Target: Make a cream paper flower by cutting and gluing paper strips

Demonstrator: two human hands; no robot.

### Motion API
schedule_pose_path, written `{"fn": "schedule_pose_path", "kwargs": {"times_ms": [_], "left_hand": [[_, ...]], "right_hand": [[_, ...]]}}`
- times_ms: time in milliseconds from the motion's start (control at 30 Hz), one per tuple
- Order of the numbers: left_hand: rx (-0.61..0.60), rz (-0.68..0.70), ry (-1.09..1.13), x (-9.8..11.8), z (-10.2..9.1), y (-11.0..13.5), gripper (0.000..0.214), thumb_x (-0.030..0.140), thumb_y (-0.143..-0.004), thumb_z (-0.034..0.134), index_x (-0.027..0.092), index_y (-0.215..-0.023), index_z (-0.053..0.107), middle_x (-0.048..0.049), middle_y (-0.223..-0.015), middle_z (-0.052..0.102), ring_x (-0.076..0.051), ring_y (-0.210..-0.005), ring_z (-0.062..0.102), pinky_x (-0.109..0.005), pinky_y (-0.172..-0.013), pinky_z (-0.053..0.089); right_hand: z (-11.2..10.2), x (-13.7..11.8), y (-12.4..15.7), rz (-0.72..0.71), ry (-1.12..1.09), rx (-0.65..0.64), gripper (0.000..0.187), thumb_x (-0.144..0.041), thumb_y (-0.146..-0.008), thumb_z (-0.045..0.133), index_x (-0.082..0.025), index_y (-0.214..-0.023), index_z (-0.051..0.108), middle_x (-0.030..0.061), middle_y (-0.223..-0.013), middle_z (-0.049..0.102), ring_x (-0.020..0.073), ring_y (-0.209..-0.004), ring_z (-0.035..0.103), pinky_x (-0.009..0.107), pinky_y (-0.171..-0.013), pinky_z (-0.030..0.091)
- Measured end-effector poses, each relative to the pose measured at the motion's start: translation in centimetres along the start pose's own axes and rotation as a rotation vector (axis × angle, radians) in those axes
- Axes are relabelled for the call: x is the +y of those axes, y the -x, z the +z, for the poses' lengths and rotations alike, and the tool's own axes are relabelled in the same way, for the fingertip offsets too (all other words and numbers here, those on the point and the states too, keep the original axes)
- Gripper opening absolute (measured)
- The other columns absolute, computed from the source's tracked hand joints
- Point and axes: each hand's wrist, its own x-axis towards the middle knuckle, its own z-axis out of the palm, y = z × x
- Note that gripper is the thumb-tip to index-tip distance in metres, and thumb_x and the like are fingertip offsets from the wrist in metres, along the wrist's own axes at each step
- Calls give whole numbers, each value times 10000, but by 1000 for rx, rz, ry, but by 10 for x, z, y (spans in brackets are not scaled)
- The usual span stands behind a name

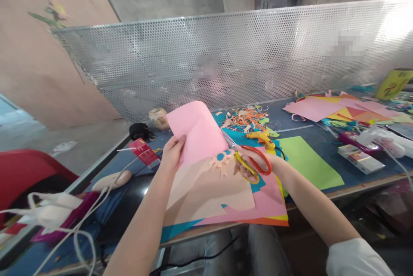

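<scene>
My left hand [172,152] is closed on the left edge of a pink paper sheet [196,132], holding it upright above the table. In my right hand [254,168] is a pair of scissors [248,160] with red and yellow handles. My fingers are through the loops, and the blades point up-left into the pink sheet's right edge. Under both hands lies a stack of coloured paper [222,198]: peach on top, then pink, blue, yellow and orange. Small peach cut-outs [222,162] lie on it beside the scissors.
A perforated metal screen [245,52] stands along the table's far side. A green sheet [306,160], paper scraps [248,118], a yellow glue gun [263,137], more coloured sheets [342,110] and small boxes [359,157] lie to the right. A red chair [29,168] and white cords [64,220] sit left.
</scene>
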Motion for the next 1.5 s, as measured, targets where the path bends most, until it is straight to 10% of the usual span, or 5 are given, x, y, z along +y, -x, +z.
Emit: {"fn": "schedule_pose_path", "kwargs": {"times_ms": [233, 533, 800, 1067, 1500], "left_hand": [[-44, 39, -40, 3, 4, 5, 364, 345, -482, 768, 166, -770, 635, -3, -730, 668, -138, -637, 592, -246, -599, 469], [89, 518, -100, 24, -5, 13, 333, 385, -626, 699, 210, -881, 575, 3, -749, 627, -128, -686, 592, -243, -658, 486], [-118, 38, -214, 11, -7, -2, 414, 366, -596, 694, 176, -938, 557, 33, -565, 564, -122, -462, 533, -232, -460, 427], [171, 535, -621, 12, -7, 5, 269, 268, -703, 628, 196, -952, 559, -26, -803, 620, -186, -785, 584, -261, -694, 399], [250, 666, -617, 4, -1, 13, 235, 295, -767, 577, 174, -957, 509, -41, -890, 550, -152, -790, 565, -220, -621, 390]], "right_hand": [[6, 5, -13, -16, -111, -236, 620, -683, -798, 198, -163, -728, 527, -1, -463, 493, 111, -378, 468, 235, -404, 364], [22, 4, -6, -578, 234, 240, 390, -459, -634, 680, -190, -797, 448, -54, -661, 446, 78, -570, 412, 215, -537, 362], [24, 5, -13, -207, -38, -15, 585, -725, -668, 444, -157, -801, 487, -53, -542, 451, 58, -374, 404, 198, -354, 292], [21, 5, -13, -156, -46, -21, 473, -638, -704, 523, -168, -727, 487, -63, -486, 465, 40, -320, 388, 175, -319, 265], [24, 8, -18, -67, -169, 7, 438, -592, -760, 495, -156, -740, 519, -62, -453, 463, 43, -271, 381, 171, -283, 247]]}}
